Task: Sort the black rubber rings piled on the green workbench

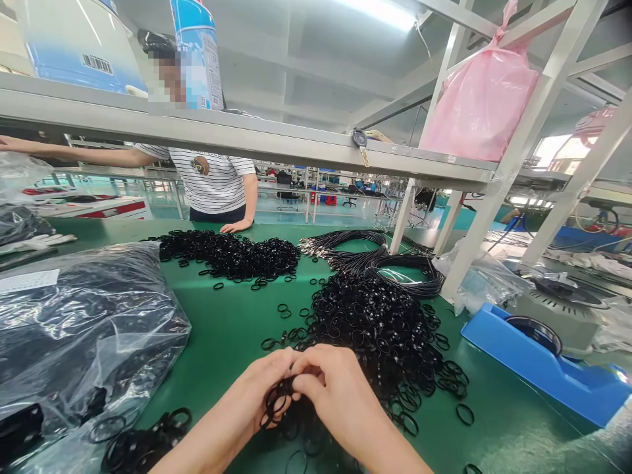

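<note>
Black rings at the lower centre of the frame look light, thin and springy to me, so I would pinch one by its rim. I see the left hand curled around several, the right hand bent in against them, though I cannot tell whether it grips one. Beyond, a loose pile spreads right of centre and a clear bag lies at the left.
</note>
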Available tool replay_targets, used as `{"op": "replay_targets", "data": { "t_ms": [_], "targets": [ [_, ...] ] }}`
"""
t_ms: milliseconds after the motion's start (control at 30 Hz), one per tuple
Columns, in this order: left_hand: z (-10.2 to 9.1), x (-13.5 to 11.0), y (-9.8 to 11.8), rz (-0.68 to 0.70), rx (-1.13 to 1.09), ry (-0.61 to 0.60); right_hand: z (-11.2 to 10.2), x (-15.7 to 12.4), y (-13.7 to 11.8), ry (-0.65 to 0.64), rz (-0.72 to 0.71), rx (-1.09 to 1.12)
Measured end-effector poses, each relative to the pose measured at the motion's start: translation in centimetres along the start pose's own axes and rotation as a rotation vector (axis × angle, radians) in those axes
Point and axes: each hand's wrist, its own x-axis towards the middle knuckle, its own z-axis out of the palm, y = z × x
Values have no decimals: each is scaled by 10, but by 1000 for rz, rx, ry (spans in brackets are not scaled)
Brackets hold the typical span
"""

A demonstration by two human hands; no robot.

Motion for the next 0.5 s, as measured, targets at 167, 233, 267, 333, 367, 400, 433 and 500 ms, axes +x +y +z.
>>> {"op": "replay_targets", "data": {
  "t_ms": [167,233,267,333,367,400,433,500],
  "targets": [
    [-8,3,-1,14,97,124,-8,7,9,65,120,159],
    [-9,5,-1,22,136,161,-9,7,11,47,149,227],
    [-10,6,-2,33,156,178,-7,6,11,25,160,259],
    [-11,8,-3,50,199,194,-4,5,13,-18,179,302],
    [-11,9,-3,55,216,196,-3,4,13,-31,188,314],
    [-11,9,-3,58,229,195,-2,4,14,-34,196,321],
    [-11,10,-3,63,234,198,-2,4,14,-28,200,325],
    [-11,9,-1,85,231,208,-4,5,16,-1,202,330]
  ]
}}
